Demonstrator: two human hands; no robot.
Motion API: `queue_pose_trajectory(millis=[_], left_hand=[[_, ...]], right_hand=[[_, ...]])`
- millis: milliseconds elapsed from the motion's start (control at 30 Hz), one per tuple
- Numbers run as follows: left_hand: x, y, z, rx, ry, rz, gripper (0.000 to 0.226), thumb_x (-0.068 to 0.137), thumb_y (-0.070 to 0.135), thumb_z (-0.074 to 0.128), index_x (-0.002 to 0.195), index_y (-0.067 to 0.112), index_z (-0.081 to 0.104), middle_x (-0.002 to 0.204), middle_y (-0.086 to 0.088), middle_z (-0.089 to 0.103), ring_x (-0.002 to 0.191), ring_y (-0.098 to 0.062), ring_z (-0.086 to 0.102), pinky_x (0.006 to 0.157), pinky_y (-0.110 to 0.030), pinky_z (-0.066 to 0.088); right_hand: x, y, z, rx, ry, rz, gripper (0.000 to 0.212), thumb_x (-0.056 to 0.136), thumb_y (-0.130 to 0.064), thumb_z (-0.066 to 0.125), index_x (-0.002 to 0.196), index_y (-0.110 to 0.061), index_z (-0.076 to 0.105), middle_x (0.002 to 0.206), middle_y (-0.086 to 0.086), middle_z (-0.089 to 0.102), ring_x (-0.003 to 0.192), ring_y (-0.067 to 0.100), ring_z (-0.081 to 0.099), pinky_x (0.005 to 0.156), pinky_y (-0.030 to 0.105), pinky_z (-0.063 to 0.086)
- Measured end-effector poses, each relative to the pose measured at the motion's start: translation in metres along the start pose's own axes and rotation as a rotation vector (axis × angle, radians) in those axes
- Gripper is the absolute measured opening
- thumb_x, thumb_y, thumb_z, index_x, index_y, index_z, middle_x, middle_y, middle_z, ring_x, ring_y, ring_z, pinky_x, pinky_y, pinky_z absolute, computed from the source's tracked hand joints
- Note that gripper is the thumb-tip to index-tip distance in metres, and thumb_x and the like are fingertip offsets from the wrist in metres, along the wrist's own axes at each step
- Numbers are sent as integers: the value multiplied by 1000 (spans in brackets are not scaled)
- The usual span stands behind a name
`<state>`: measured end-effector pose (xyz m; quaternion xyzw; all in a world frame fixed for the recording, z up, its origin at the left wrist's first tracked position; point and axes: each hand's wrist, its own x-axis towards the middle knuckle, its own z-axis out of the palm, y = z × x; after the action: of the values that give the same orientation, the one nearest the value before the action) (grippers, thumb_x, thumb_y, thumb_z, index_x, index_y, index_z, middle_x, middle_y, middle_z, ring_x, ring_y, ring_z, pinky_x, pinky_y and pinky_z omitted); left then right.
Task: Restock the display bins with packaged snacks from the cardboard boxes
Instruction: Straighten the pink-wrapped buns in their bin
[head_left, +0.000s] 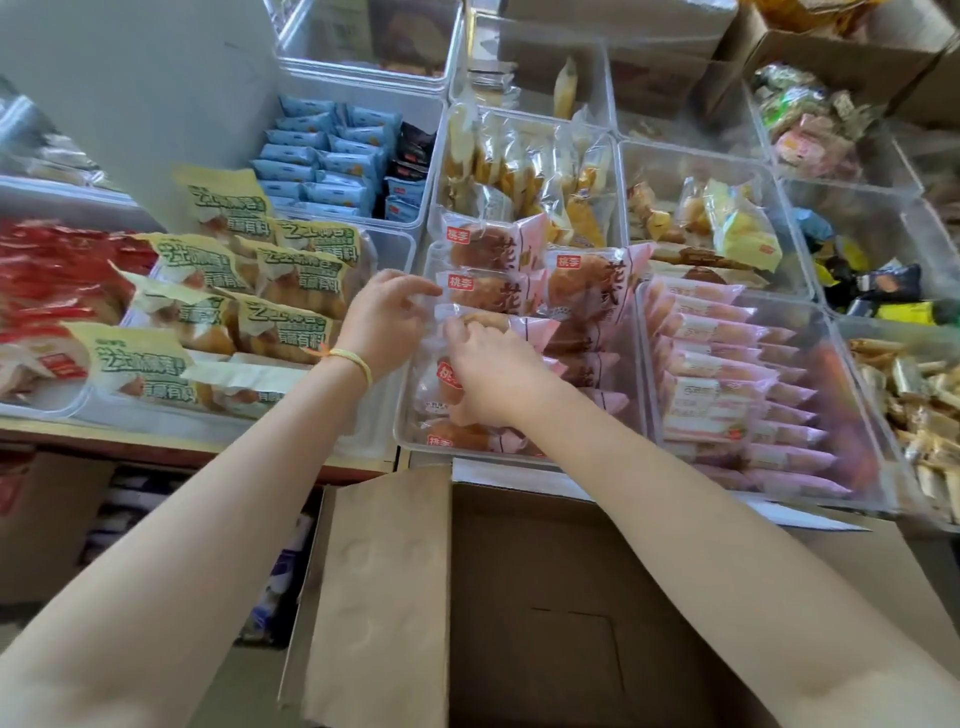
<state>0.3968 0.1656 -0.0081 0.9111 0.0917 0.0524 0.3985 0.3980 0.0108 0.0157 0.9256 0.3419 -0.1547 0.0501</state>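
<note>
A clear display bin (402, 415) in the middle holds several pink bread packets (493, 249) in rows. My left hand (384, 322), with a yellow band on the wrist, touches the left end of a packet at the bin's left wall, fingers curled at its clear wrapper. My right hand (493, 374) lies over a packet (530, 327) in the middle of the bin, fingers curled down onto it. Below both arms stands an open cardboard box (389, 597); its inside looks dark and no packets show in it.
Yellow-green bread bags (270, 322) fill the bin to the left, red bags (52, 280) beyond them. Pink cake packets (727, 374) fill the bin to the right. Blue packets (322, 156) and yellow pastries (530, 171) lie behind. More cardboard boxes (831, 52) stand at the back right.
</note>
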Motion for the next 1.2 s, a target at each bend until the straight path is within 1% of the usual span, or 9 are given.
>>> queue_pose_trajectory(millis=[100,200,300,433,533,700,900,1067,1200], left_hand=[[-6,-4,-5,-111,157,-85,25,92,10,53,104,17,74,101,-1,68,88,-16,59,85,-29,47],[-15,0,9,30,190,104,23,94,16,53,108,12,71,113,-8,65,109,-25,55,96,-32,37],[-29,5,29,190,296,256,31,94,23,45,113,13,68,121,-9,60,116,-29,51,101,-40,34],[-44,14,50,378,199,589,39,91,32,51,123,14,63,132,-11,57,129,-33,48,115,-49,27],[-46,17,65,638,-71,722,73,88,63,43,147,19,43,153,-14,39,145,-36,30,119,-57,15],[-24,6,71,809,-204,563,108,72,88,38,154,35,-9,163,-20,6,149,-44,2,118,-63,2],[-13,6,75,826,-224,532,107,70,89,42,153,39,-5,163,-21,9,148,-46,5,116,-66,4],[-14,8,75,830,-217,534,107,71,88,44,154,39,-2,162,-21,14,148,-47,9,115,-66,7],[-14,13,74,848,-266,506,109,72,88,46,153,40,-8,163,-20,7,149,-45,2,117,-65,2]], right_hand=[[14,-9,17,-130,52,-19,90,74,-47,80,139,-7,32,132,15,46,121,32,48,99,41,41],[12,0,24,-175,187,-68,102,71,-70,70,142,-7,32,132,14,44,123,33,45,105,45,35],[3,27,20,-21,501,-99,68,83,-64,51,119,-6,56,114,14,55,106,32,52,90,46,40],[-1,85,14,156,745,119,23,84,-19,48,91,-2,62,95,16,58,86,34,56,78,43,46],[9,128,8,149,540,351,35,84,-10,53,117,1,56,121,21,55,112,38,52,101,50,42],[39,161,8,85,122,410,105,83,-44,74,157,-10,8,165,13,14,153,30,9,123,56,5],[44,155,7,-172,44,424,75,78,-56,74,132,-9,50,136,16,40,130,35,35,112,52,26],[16,143,4,56,32,453,62,83,-45,73,127,-13,42,124,12,54,109,32,56,76,41,48],[-18,131,-28,16,-4,478,61,81,-46,71,123,-16,39,103,8,61,86,29,56,60,34,42]])
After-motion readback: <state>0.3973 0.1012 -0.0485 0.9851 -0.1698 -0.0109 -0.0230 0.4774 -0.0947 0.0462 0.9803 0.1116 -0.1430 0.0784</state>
